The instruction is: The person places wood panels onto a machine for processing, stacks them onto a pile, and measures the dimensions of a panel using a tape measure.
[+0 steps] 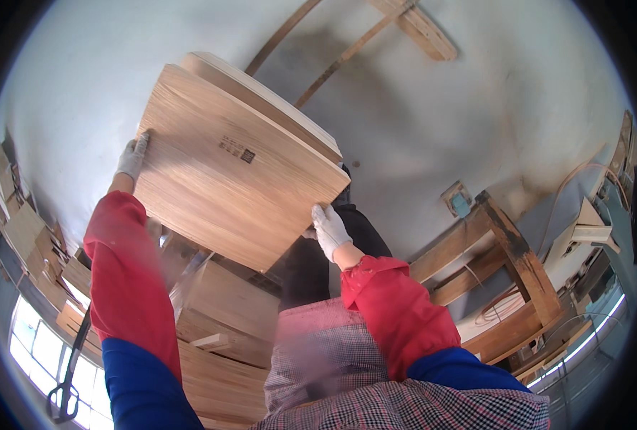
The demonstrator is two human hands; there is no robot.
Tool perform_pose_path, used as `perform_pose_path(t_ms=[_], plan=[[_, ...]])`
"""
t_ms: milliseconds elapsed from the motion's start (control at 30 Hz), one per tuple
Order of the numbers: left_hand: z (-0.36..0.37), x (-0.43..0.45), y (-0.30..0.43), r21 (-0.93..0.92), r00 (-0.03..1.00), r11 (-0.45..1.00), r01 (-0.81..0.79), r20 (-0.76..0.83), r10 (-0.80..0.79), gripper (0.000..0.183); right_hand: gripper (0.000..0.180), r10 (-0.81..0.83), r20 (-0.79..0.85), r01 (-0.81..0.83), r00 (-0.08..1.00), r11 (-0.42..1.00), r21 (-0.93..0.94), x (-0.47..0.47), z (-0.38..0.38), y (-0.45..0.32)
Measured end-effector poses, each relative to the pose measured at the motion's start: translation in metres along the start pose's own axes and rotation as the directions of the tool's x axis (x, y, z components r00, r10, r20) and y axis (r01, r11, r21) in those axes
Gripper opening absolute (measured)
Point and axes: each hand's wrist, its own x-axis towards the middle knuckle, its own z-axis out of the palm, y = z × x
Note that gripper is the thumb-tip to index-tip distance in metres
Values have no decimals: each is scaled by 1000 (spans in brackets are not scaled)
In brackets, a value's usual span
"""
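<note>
A flat rectangular wooden board (227, 177) with a pale grain and a small dark printed stamp is tilted in front of me. My left hand (131, 157), in a white work glove, grips its left edge. At the near right corner my right hand (329, 230), gloved likewise, holds the edge with its fingers along the rim. Behind the board's far edge more wooden boards (264, 102) show as a stack, partly covered by it. Whether the held board touches that stack, I cannot tell.
Stacked wooden panels (224, 301) lie below the held board. A heavy timber frame (517, 258) stands at right. Wood pieces (33, 236) line the left side. Thin wooden strips (345, 56) run along the far surface. A dark bar with a looped end (63, 400) hangs lower left.
</note>
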Motion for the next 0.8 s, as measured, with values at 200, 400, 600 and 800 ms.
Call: perform_pose_path(t_ms=[200,400,600,800], plan=[[21,41,0,-36,1000,999,1,-13,-1,77,28,10,-68,-10,998,1000,4,31,12,-2],[26,51,7,44,1000,999,10,-17,-10,74,30,7,-79,-12,997,998,-61,32,13,-10],[28,52,6,60,999,997,-44,-16,45,71,33,-13,-129,-8,992,986,-164,30,16,-15],[20,52,15,241,985,957,-159,-23,170,66,34,-61,-227,15,972,980,-200,31,19,-13]])
